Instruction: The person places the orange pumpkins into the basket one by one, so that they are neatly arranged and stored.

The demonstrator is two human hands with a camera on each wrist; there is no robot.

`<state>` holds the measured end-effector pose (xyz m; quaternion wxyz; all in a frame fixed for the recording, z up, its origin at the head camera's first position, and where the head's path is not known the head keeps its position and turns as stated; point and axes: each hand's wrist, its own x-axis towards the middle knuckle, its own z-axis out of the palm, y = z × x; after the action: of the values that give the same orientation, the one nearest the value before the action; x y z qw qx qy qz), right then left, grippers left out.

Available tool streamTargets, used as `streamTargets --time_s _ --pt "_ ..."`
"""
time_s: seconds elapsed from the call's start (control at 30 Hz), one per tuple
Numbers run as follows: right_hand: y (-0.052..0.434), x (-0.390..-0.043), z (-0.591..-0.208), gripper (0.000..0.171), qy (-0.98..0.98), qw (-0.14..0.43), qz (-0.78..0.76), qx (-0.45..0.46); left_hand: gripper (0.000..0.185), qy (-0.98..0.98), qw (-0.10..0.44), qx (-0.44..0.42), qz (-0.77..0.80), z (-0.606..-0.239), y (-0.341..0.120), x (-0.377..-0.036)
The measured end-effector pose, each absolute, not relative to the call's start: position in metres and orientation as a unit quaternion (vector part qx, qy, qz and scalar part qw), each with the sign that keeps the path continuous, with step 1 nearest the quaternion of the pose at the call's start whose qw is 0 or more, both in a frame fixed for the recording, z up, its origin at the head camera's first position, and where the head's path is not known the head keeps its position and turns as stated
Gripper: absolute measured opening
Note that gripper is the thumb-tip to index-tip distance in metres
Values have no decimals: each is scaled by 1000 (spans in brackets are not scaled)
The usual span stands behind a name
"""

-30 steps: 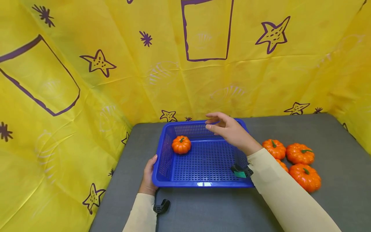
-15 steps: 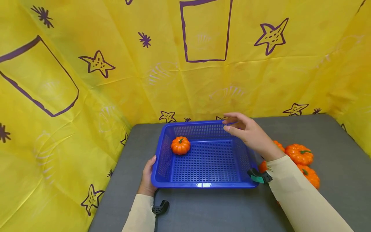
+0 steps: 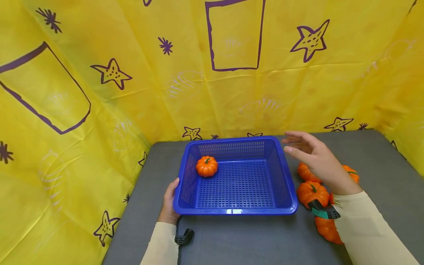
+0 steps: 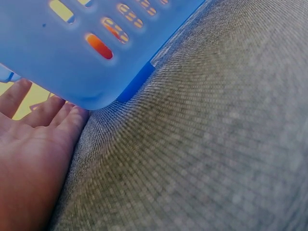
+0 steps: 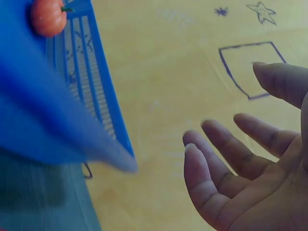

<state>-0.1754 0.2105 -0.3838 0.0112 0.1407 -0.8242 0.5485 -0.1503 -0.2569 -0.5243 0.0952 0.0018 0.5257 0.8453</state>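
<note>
A blue plastic basket point(image 3: 236, 211) with slotted walls stands on the grey surface, holding one small orange pumpkin point(image 3: 207, 166) near its back left corner. My left hand point(image 3: 170, 202) grips the basket's left side, thumb at the rim; in the left wrist view its other fingers point(image 4: 43, 111) reach against the wall's lower part. Just beyond the basket's right rim, my right hand point(image 3: 318, 162) hovers with loosely bent fingers and thumb apart, nothing between them. Several more orange pumpkins point(image 3: 312, 194) lie below and around it, partly hidden by that hand and sleeve.
Yellow cloth point(image 3: 232, 99) with purple star drawings hangs behind and along both sides of the grey table surface point(image 3: 238, 239). Each wrist carries a black strap mount point(image 3: 184, 236).
My right hand has moved right, from over the basket to outside its right rim, uncovering the basket's right side and covering some pumpkins. My left hand and the basket have stayed in place.
</note>
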Motion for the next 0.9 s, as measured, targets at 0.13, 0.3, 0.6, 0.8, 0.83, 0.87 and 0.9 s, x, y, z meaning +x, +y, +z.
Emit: streamTargets --time_s 0.13,0.3,0.6,0.8,0.83,0.87,0.9 --pt "228 -167 -388 52 -830 27 544 119 50 524 99 13 846 -524 -258 -150" --pt "250 -157 -392 50 -836 45 539 96 48 518 107 28 849 -525 -260 -151" --pt "292 -141 -404 54 -841 66 532 70 47 512 113 42 850 -526 -261 -151" --pt "312 -131 -418 54 -849 72 523 37 48 515 112 42 849 -526 -261 -151" --pt "315 -129 -420 54 -850 74 520 34 48 515 112 42 849 -526 -261 -152" --pt "318 -128 -423 54 -851 75 519 32 48 514 111 41 849 -526 -261 -151" --pt "321 -126 -426 54 -851 75 519 33 47 514 110 41 850 -526 -261 -151"
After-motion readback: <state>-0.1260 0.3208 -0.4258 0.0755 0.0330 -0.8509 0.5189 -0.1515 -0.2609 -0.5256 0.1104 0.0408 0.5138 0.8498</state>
